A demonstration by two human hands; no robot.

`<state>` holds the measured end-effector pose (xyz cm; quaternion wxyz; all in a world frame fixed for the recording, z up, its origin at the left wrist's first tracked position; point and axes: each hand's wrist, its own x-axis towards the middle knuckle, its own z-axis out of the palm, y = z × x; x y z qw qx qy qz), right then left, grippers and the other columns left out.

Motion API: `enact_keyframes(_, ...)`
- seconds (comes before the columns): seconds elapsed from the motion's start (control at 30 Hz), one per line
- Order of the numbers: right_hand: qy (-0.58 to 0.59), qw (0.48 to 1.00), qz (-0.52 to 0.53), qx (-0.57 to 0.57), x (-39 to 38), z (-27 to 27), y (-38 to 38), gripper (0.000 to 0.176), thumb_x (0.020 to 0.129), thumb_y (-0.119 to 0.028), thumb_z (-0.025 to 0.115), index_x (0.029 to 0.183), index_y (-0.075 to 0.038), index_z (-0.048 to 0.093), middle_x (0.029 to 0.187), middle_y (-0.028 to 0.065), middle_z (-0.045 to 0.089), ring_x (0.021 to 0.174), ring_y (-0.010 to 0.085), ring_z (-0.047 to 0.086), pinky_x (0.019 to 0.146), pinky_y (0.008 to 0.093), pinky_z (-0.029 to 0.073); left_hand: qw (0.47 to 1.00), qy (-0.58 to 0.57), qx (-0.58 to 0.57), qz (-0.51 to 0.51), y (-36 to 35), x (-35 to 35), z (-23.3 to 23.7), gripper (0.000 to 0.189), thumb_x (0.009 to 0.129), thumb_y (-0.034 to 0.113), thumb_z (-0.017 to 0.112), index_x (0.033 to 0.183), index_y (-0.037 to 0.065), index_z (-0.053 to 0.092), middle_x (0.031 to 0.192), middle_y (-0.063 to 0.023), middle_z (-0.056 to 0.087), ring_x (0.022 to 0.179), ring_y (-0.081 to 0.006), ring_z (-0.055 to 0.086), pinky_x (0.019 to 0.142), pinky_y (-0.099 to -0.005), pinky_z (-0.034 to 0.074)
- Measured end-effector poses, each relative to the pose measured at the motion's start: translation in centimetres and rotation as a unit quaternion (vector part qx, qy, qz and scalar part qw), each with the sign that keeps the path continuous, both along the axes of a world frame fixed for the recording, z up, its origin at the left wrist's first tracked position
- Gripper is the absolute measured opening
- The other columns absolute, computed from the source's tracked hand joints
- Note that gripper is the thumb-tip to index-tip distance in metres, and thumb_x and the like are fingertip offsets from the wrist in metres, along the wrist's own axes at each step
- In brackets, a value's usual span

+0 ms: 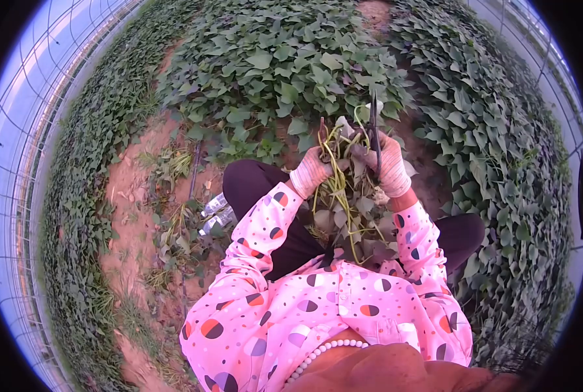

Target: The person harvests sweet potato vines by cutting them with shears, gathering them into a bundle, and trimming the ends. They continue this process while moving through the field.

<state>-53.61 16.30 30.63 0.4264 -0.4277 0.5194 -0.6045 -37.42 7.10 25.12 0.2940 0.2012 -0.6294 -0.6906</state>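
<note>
My left hand (312,168), in a pale knitted glove, is closed round a bunch of cut-looking green vine stems (336,176). The long yellow-green stems hang down toward my lap, with limp leaves among them. A thin brown stub (323,130) sticks up beside the left fingers. My right hand (390,166), gloved the same way, grips a long, dark, narrow tool (373,121) that points up and away from me. Its fingers are right at the top of the bunch, and the palm side is hidden. Drooping leaves (363,209) fill the space between my forearms.
Dense leafy vines (272,59) grow in front of me, with another thick row (487,137) on the right. Bare reddish soil (131,215) runs along the left. Clear plastic bottles (216,212) lie beside my left knee (255,183), near loose vine cuttings (174,166).
</note>
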Motion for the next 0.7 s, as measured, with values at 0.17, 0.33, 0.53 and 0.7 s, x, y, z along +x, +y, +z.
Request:
enact_keyframes(0.17, 0.037, 0.996, 0.066, 0.042, 1.7, 0.3, -0.8, 0.040, 0.073, -0.023, 0.077, 0.103, 0.000, 0.062, 0.083, 0.0005, 0.064, 0.071, 0.0053, 0.054, 0.068, 0.0221, 0.046, 0.998, -0.050, 0.003, -0.038, -0.5, 0.8, -1.9, 0.041, 0.073, 0.018, 0.075, 0.107, 0.002, 0.060, 0.097, -0.0033, 0.065, 0.087, -0.0099, 0.059, 0.081, -0.0281, 0.049)
enact_keyframes(0.33, 0.099, 0.993, 0.041, 0.048, 3.4, 1.4, -0.4, 0.028, 0.073, -0.019, 0.074, 0.092, -0.001, 0.065, 0.078, -0.0001, 0.064, 0.068, 0.0045, 0.054, 0.065, 0.0220, 0.046, 0.997, 0.005, -0.006, -0.077, -0.2, 1.4, -2.6, 0.043, 0.069, 0.015, 0.078, 0.107, 0.003, 0.060, 0.096, -0.0012, 0.063, 0.085, -0.0091, 0.057, 0.079, -0.0261, 0.048)
enact_keyframes(0.53, -0.005, 1.000, -0.020, 0.004, 3.3, -0.2, -0.2, 0.017, 0.078, -0.012, 0.070, 0.091, -0.003, 0.065, 0.078, -0.0005, 0.063, 0.069, 0.0059, 0.055, 0.064, 0.0208, 0.044, 0.979, 0.121, 0.116, -0.113, 0.5, 3.3, 0.6, 0.046, 0.078, 0.018, 0.068, 0.118, -0.002, 0.055, 0.096, 0.0000, 0.061, 0.087, -0.0098, 0.057, 0.082, -0.0249, 0.045)
enact_keyframes(0.7, 0.044, 0.997, -0.068, -0.008, 3.4, -0.8, 0.3, 0.015, 0.078, -0.010, 0.069, 0.091, -0.003, 0.064, 0.079, -0.0009, 0.063, 0.070, 0.0058, 0.055, 0.064, 0.0210, 0.044, 0.995, 0.057, 0.063, -0.059, 0.7, 4.0, 0.3, 0.043, 0.086, 0.016, 0.062, 0.124, -0.001, 0.053, 0.098, -0.0028, 0.063, 0.088, -0.0087, 0.057, 0.082, -0.0241, 0.045)
